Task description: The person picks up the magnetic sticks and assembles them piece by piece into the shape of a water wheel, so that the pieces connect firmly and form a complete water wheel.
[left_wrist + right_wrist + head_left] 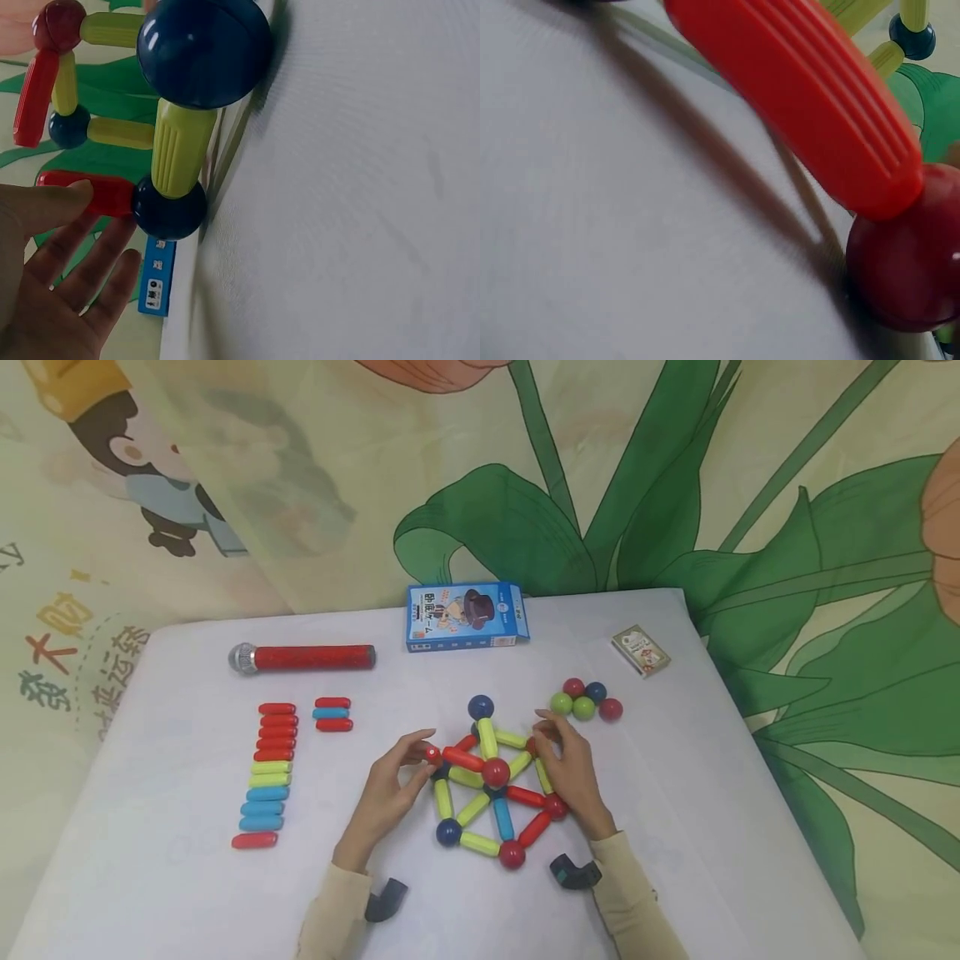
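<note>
Two hands at frame centre, either side of one rod-and-ball structure (491, 785) standing on the white worktop (712, 810). Left hand (390, 785) pinches a red rod (462, 758) at the structure's left edge. Right hand (567, 768), fingers curled, grips the structure's right edge. Five loose balls (585, 700) lie upper right of it; a column of spare rods (268, 772) lies at left.

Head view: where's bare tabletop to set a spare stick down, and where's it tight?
Free: the near-left corner of the table, below the row of sticks; also the right side, between the loose balls and the table edge. Crowded: the centre, where left hand and right hand flank the stick-and-ball structure.
</note>
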The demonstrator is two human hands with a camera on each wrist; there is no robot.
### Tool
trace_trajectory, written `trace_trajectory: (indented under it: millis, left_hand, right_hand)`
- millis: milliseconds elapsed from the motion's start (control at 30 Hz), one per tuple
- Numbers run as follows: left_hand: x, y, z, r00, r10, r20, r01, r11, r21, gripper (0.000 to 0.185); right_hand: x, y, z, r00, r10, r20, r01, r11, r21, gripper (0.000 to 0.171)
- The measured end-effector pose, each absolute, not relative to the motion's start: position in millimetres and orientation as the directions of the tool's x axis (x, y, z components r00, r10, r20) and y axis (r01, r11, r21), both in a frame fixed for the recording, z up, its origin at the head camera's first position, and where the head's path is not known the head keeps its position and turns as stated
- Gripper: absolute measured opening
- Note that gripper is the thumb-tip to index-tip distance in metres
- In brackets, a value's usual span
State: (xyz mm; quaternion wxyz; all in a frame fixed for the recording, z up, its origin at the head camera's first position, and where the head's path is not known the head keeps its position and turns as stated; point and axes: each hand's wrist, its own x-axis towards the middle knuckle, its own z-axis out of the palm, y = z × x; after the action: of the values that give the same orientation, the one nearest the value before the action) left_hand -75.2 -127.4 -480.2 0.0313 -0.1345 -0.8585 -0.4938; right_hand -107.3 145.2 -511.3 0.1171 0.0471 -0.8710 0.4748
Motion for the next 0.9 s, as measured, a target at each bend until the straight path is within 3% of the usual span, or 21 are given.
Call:
trace_trajectory:
  millis: [100, 167, 367, 500, 567, 667, 800, 900]
  left_hand:
    - [-74.2, -127.0, -480.8, -0.963, 0.202, 0.177, 0.253, 0.453, 0.855, 0.054]
    - [-73.9, -126.6, -481.0, -0.965, 0.201, 0.168, 0.242, 0.442, 0.864, 0.055]
    - [-73.8, -127.0, -484.0, -0.973, 0.194, 0.124, 0.198, 0.433, 0.879, 0.057]
    - [-73.9, -128.2, -487.7, -0.976, 0.204, 0.074, 0.156, 0.427, 0.891, 0.060]
    - [-74.1, -128.8, -489.0, -0.978, 0.204, 0.052, 0.136, 0.421, 0.897, 0.061]
    - [-74.3, -129.5, -490.3, -0.978, 0.204, 0.038, 0.121, 0.415, 0.902, 0.061]
    - [-73.6, -129.2, -488.3, -0.979, 0.198, 0.044, 0.123, 0.406, 0.906, 0.057]
    - [-71.3, -128.9, -487.3, -0.980, 0.196, 0.037, 0.117, 0.410, 0.905, 0.054]
  right_hand:
    - [-109.9, 157.4, -504.2, -0.911, 0.152, 0.384, -0.228, 0.591, -0.774, 0.032]
    - [-115.2, 170.1, -502.2, -0.882, 0.225, 0.414, -0.183, 0.646, -0.741, 0.035]
    - [-126.5, 203.4, -510.7, -0.936, 0.292, 0.197, 0.076, 0.713, -0.697, 0.048]
    - [-122.3, 207.1, -509.0, -0.926, 0.323, 0.194, 0.083, 0.679, -0.730, 0.044]
    - [-116.5, 200.3, -497.7, -0.907, 0.331, 0.262, 0.021, 0.654, -0.756, 0.043]
    - [-104.1, 176.7, -469.6, -0.872, 0.267, 0.409, -0.187, 0.592, -0.784, 0.043]
    - [-83.9, 124.2, -428.1, -0.829, -0.010, 0.559, -0.501, 0.456, -0.735, 0.048]
    - [-71.6, 84.7, -408.1, -0.781, -0.238, 0.577, -0.620, 0.405, -0.672, 0.052]
